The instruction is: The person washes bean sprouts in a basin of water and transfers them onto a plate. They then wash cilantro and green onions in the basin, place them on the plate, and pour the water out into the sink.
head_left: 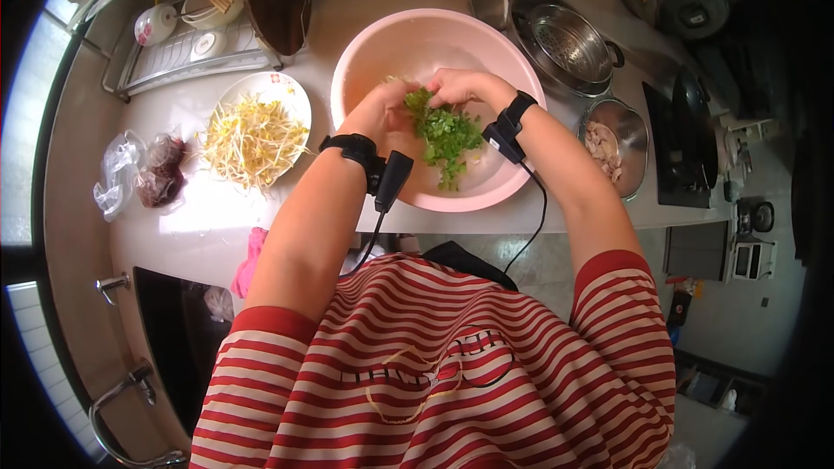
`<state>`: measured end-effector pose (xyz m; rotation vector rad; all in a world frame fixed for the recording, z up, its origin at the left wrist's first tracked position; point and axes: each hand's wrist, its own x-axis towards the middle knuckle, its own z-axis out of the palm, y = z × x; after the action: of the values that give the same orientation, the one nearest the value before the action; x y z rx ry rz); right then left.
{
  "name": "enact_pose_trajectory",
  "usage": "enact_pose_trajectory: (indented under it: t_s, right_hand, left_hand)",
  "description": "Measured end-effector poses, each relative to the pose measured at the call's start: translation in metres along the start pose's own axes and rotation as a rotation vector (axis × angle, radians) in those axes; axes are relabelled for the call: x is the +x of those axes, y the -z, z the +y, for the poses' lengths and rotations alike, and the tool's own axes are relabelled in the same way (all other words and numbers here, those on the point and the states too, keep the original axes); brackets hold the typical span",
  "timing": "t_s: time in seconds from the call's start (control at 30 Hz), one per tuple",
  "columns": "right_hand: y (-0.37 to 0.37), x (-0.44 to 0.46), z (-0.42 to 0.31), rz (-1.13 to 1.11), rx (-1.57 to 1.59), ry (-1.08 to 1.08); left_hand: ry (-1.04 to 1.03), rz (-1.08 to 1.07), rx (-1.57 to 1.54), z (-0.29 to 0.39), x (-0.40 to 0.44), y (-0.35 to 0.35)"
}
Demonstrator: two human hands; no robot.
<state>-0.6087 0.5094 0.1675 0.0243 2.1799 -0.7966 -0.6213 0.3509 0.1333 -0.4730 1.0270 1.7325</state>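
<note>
A bunch of leafy green herbs (pixel 447 141), which looks like coriander, hangs over the inside of a large pink basin (pixel 352 48). My left hand (pixel 389 106) is closed around the stem end of the bunch, its fingers partly hidden by the leaves. Against the upper part of the same bunch, my right hand (pixel 462 87) has its fingers bent and pinched on the stems. The leaves spread down toward the basin's near wall. Each wrist wears a black strap with a small device and a cable.
Left of the basin are a plate (pixel 295 95) heaped with bean sprouts (pixel 249 141) and plastic bags (pixel 122 172). A dish rack (pixel 187 74) stands behind. Steel strainers (pixel 569 39), a metal bowl of pale pieces (pixel 638 135) and a stove (pixel 665 156) lie to the right.
</note>
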Motion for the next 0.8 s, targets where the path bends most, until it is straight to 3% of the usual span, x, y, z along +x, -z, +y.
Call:
enact_pose_trajectory:
  t_s: [0.13,0.33,0.4,0.57,0.63,0.7,0.8]
  right_hand:
    - [-0.001,-0.012,-0.009,0.020,0.046,0.086]
    - [0.015,-0.078,-0.028,0.064,-0.083,0.097]
    - [0.023,-0.103,-0.011,0.378,-0.336,0.366]
    - [0.020,-0.146,0.033,0.594,-0.204,0.305]
    - [0.011,-0.145,0.053,0.740,-0.170,0.249]
    - [0.000,-0.141,0.065,0.768,-0.203,0.265]
    - [-0.008,-0.145,0.069,0.783,-0.225,0.260]
  left_hand:
    - [-0.113,-0.058,0.056,-0.002,-0.005,-0.001]
    - [-0.382,0.022,0.249,-0.006,-0.041,-0.015]
    - [-0.529,0.041,0.307,0.000,-0.064,-0.023]
    - [-0.741,-0.003,0.409,0.024,-0.093,-0.027]
    - [-0.728,0.059,0.425,0.028,-0.089,-0.024]
    - [-0.668,0.223,0.497,0.027,-0.076,-0.017]
    - [-0.628,0.268,0.591,0.022,-0.051,-0.009]
